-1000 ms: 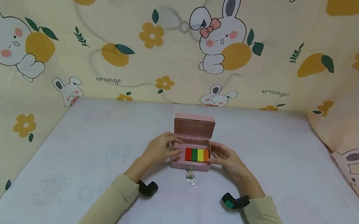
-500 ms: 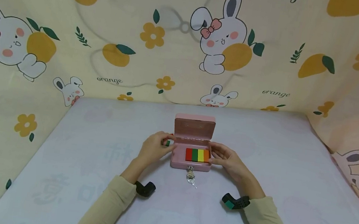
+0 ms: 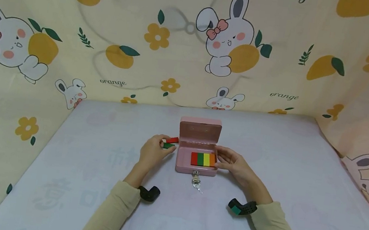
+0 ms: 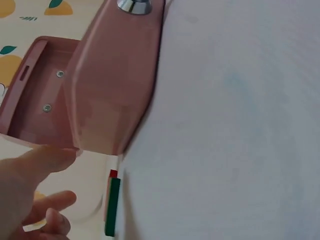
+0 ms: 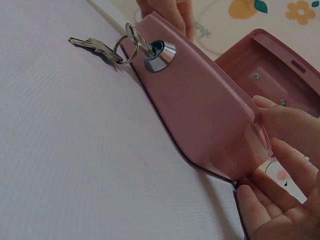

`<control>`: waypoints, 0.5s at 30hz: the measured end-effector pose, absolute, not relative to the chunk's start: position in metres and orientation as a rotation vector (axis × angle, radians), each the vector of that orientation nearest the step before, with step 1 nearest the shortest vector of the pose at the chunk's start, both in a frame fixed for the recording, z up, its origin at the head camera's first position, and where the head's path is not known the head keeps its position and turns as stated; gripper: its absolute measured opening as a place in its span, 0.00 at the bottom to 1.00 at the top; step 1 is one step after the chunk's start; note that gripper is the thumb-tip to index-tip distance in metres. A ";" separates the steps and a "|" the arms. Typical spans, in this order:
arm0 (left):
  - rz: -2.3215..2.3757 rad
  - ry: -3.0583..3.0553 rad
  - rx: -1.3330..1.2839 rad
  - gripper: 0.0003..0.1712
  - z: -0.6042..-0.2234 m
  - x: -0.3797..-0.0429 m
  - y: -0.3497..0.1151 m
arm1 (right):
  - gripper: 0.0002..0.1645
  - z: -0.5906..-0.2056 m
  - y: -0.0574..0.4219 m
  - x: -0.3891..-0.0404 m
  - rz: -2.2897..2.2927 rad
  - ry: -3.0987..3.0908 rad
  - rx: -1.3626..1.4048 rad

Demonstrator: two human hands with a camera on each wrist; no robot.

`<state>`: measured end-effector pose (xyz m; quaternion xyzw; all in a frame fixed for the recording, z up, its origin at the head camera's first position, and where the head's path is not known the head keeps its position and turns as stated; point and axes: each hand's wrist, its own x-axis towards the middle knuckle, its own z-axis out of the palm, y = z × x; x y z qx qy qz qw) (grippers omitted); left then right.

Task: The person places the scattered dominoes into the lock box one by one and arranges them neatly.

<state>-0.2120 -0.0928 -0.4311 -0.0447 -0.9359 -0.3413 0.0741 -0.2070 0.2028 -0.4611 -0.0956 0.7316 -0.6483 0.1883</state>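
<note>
A pink cash box [image 3: 184,155] stands on the table with its lid [image 3: 200,130] raised. Inside it, at the right, a row of red, green, yellow and orange blocks [image 3: 203,159] lies side by side. Left of the box are a green block [image 4: 112,207] and a red block [image 3: 172,140]. My left hand [image 3: 153,151] is beside these two, thumb and fingers spread apart; the left wrist view shows a gap between them and the green block. My right hand [image 3: 235,166] holds the box's right wall, with the thumb [image 5: 290,120] over the rim and fingers outside.
A key ring with keys [image 5: 97,47] hangs from the lock [image 5: 160,56] on the box's front. White cloth [image 3: 92,180] covers the table. Behind it and at both sides rises a printed curtain [image 3: 177,63] with rabbits and oranges.
My left hand has drawn away leftward from the box's left wall. The green and red blocks beside the box have come into view. My right hand stays on the box.
</note>
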 end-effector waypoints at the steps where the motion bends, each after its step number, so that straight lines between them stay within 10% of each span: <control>1: -1.021 -2.821 -0.112 0.23 -0.432 -0.213 -0.093 | 0.40 -0.461 0.203 -0.207 -1.824 2.058 -0.272; 15: -0.908 -3.029 0.218 0.32 -0.437 -0.217 -0.095 | 0.40 -0.460 0.204 -0.205 -1.848 2.031 -0.321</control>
